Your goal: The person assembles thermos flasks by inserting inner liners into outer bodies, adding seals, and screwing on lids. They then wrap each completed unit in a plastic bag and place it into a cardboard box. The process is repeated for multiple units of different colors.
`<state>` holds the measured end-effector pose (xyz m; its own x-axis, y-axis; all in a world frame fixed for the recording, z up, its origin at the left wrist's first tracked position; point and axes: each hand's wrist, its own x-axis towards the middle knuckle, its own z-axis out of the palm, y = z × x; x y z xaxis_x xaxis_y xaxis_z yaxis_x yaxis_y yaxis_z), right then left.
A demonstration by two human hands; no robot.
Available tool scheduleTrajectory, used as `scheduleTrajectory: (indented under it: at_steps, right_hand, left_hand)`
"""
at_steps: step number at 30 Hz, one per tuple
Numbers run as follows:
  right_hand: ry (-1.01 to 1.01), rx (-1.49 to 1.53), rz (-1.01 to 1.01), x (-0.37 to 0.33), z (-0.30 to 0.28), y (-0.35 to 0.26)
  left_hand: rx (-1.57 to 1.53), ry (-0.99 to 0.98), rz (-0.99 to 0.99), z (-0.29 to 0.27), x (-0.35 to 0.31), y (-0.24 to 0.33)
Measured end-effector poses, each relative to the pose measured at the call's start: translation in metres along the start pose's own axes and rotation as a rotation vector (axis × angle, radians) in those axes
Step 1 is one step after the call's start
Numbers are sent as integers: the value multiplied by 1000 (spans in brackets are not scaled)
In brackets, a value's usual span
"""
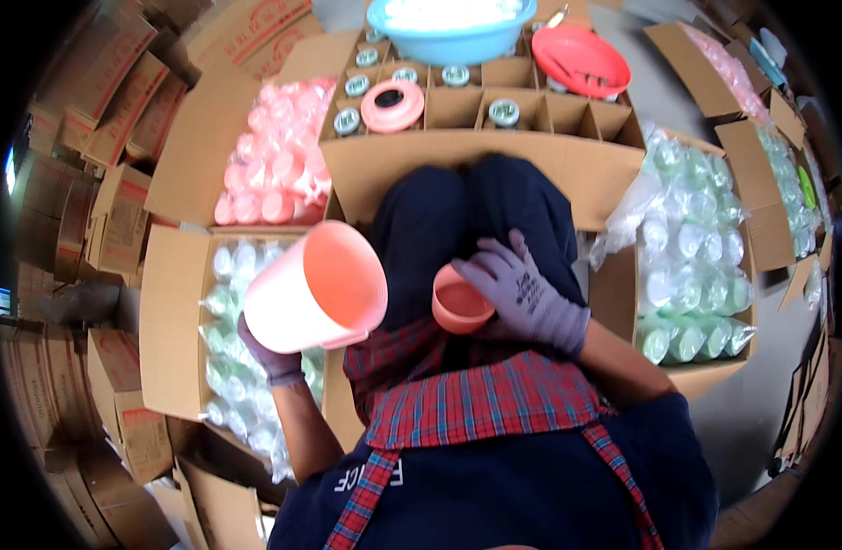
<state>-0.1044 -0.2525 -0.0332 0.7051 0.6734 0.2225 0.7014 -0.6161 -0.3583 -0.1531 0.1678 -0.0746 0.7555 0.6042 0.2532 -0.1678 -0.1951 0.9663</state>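
In the head view, the step in hand looks like handling two parts at once. At left, the purple-gloved left hand [273, 362] has its grip around a tall pale-pink plastic cylinder container [279, 295], mouth tilted right. At right, the purple-gloved right hand [524, 289], palm down, grips a small coral-pink round cup [464, 313]. The next move likely calls for steady holds.

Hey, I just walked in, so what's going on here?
A seated person holds a large pink container in the gloved left hand and a small pink cup in the gloved right hand. The two pieces are apart. Beyond the knees, a divided carton supports a blue basin and a red dish; bagged pink cups lie to the left.
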Motion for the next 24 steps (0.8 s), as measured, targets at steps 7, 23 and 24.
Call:
scheduleTrajectory:
  at_steps: [7,23,24]
  right_hand:
    - [-149,6,-91,-7,-16,7]
    - [-12,961,69,142,-32,104]
    - [34,857,16,137,-26,106]
  left_hand:
    - [106,22,62,40,15,22]
    - [-178,-54,-96,99,11,-14]
    - [-244,-167,-136,117,18,-9]
